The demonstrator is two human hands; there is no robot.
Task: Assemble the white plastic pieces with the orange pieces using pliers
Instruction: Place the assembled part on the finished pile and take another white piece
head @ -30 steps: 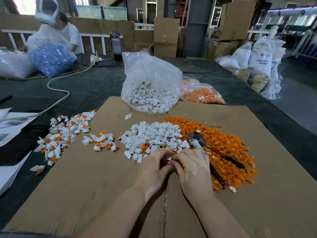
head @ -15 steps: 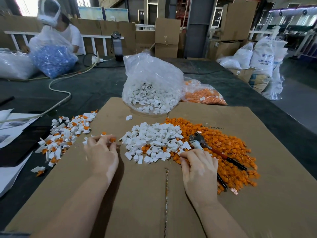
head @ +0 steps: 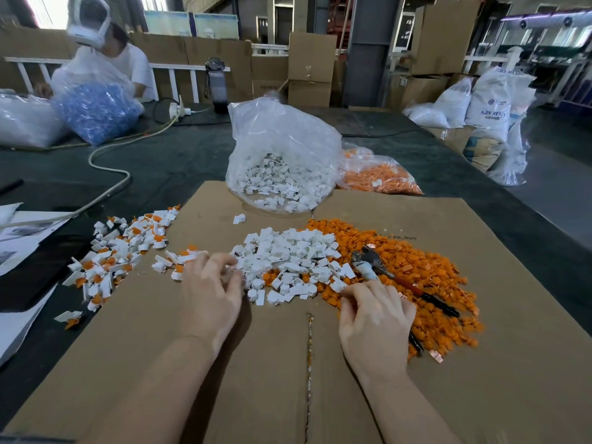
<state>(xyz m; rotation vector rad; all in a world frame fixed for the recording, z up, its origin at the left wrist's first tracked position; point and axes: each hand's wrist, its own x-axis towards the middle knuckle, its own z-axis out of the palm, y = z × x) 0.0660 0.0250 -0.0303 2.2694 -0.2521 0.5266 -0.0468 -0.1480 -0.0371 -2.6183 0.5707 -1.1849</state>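
Loose white plastic pieces (head: 288,254) are heaped mid-cardboard, touching a wider spread of orange pieces (head: 416,270) on their right. The pliers (head: 373,262) lie on the orange spread, jaws toward the white heap; one black handle (head: 443,307) points right and the other runs under my right hand. My right hand (head: 376,315) is palm down at the near edge of the orange pieces with fingers curled; its fingertips are hidden. My left hand (head: 211,290) reaches to the left edge of the white heap, fingers loosely curled and blurred, touching pieces.
Assembled white-and-orange pieces (head: 118,254) lie scattered left. Behind the heaps are a clear bag of white pieces (head: 282,161) and a bag of orange pieces (head: 378,174). Papers (head: 22,232) and a cable (head: 109,165) lie left. A person with a blue-filled bag (head: 96,110) sits far left.
My left hand left my right hand, went out to the assembled pieces on the left, and has now come back to the white heap. My right hand stayed at the orange pile.
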